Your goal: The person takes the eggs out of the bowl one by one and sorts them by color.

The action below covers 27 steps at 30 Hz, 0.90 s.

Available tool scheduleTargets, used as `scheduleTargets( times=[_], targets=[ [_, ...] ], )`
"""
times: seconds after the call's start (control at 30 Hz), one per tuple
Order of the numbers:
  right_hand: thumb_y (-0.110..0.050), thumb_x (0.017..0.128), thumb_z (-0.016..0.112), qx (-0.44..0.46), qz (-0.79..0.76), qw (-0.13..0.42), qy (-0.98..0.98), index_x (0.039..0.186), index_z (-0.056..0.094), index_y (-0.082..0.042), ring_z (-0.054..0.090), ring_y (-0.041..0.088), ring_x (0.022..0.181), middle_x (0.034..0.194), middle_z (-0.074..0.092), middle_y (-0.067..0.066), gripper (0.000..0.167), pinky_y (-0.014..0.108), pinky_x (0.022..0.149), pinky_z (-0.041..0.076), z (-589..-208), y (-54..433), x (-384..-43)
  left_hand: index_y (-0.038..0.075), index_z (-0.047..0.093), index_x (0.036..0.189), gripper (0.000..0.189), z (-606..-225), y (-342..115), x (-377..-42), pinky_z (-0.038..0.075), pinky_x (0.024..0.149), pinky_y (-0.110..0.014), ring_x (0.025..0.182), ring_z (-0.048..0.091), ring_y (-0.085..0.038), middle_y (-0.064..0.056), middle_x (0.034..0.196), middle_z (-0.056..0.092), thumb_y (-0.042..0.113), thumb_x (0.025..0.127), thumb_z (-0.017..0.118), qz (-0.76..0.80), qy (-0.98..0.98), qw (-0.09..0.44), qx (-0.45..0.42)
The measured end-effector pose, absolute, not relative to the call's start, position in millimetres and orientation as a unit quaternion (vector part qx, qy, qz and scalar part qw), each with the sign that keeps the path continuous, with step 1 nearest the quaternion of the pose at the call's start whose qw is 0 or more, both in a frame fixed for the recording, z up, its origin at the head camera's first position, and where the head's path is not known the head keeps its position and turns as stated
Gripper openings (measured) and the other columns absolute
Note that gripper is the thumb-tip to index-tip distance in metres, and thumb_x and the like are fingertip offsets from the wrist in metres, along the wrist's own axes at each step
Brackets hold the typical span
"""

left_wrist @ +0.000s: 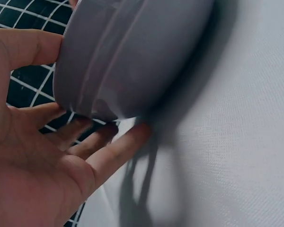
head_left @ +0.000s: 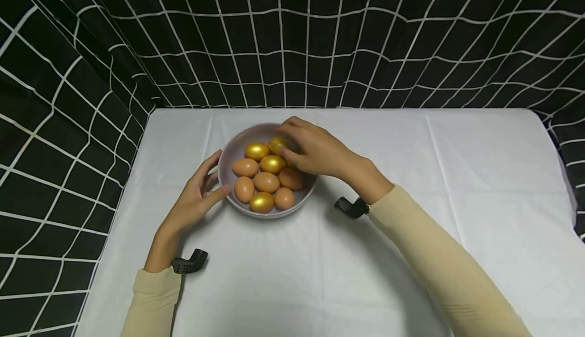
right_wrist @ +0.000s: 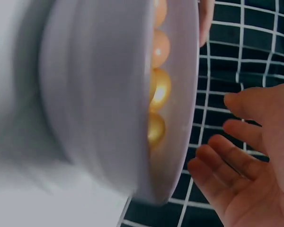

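Note:
A pale mauve bowl (head_left: 230, 146) stands on the white cloth, with several brown eggs (head_left: 267, 182) and several gold eggs (head_left: 272, 164) inside. My left hand (head_left: 194, 200) rests against the bowl's left side, its thumb by the rim and its fingers spread along the outer wall, as the left wrist view also shows. Over the bowl's right part hovers my right hand (head_left: 315, 146), hiding some of the contents. In the right wrist view, that hand (right_wrist: 246, 165) is loosely bent above the rim with nothing between thumb and fingers. Gold eggs (right_wrist: 160, 89) show past the rim there.
A white cloth (head_left: 388, 276) covers the table under the bowl. Black fabric with a white grid (head_left: 292, 37) hangs behind the table and along its left side. Each wrist wears a small black camera (head_left: 352, 207).

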State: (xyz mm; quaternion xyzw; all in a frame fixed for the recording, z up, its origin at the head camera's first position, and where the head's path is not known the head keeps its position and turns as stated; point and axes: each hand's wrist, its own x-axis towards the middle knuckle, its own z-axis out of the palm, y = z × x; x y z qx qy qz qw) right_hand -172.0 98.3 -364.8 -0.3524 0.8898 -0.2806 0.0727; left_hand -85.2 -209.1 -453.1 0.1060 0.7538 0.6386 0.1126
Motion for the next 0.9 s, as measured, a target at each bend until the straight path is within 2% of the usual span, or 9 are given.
scheduleTargets(
  times=[0.3, 0.67, 0.83, 0.9],
  targets=[
    [-0.020, 0.104, 0.064, -0.401, -0.238, 0.141, 0.874, 0.145, 0.062, -0.007, 0.064, 0.030, 0.123, 0.137, 0.066, 0.014, 0.043, 0.045, 0.110, 0.052, -364, 59, -200, 0.014, 0.019, 0.170, 0.084, -454, -205, -89, 0.051, 0.105, -0.014, 0.160, 0.028, -0.042, -0.010, 0.177, 0.017, -0.002, 0.100, 0.062, 0.678, 0.717, 0.120, 0.108],
    [-0.019, 0.102, 0.068, -0.403, -0.173, 0.189, 0.878, 0.148, 0.061, -0.013, 0.064, 0.022, 0.111, 0.133, 0.065, 0.008, 0.047, 0.039, 0.104, 0.053, -369, 30, -203, 0.012, 0.016, 0.170, 0.083, -453, -204, -83, 0.050, 0.105, -0.012, 0.161, 0.025, -0.043, -0.012, 0.178, 0.014, 0.000, 0.102, 0.061, 0.671, 0.723, 0.126, 0.105],
    [-0.023, 0.103, 0.067, -0.410, -0.138, 0.192, 0.881, 0.150, 0.059, -0.017, 0.064, 0.021, 0.114, 0.134, 0.065, 0.006, 0.048, 0.039, 0.109, 0.052, -370, 21, -203, 0.012, 0.016, 0.170, 0.084, -453, -206, -82, 0.051, 0.104, -0.012, 0.161, 0.026, -0.043, -0.011, 0.178, 0.016, -0.002, 0.101, 0.061, 0.674, 0.721, 0.123, 0.103],
    [-0.023, 0.104, 0.066, -0.408, -0.128, 0.194, 0.883, 0.150, 0.059, -0.018, 0.064, 0.021, 0.120, 0.137, 0.064, 0.005, 0.047, 0.039, 0.113, 0.050, -370, 19, -203, 0.013, 0.017, 0.170, 0.084, -453, -206, -84, 0.051, 0.105, -0.012, 0.161, 0.026, -0.042, -0.010, 0.178, 0.016, -0.002, 0.101, 0.062, 0.672, 0.723, 0.123, 0.104]
  ],
)
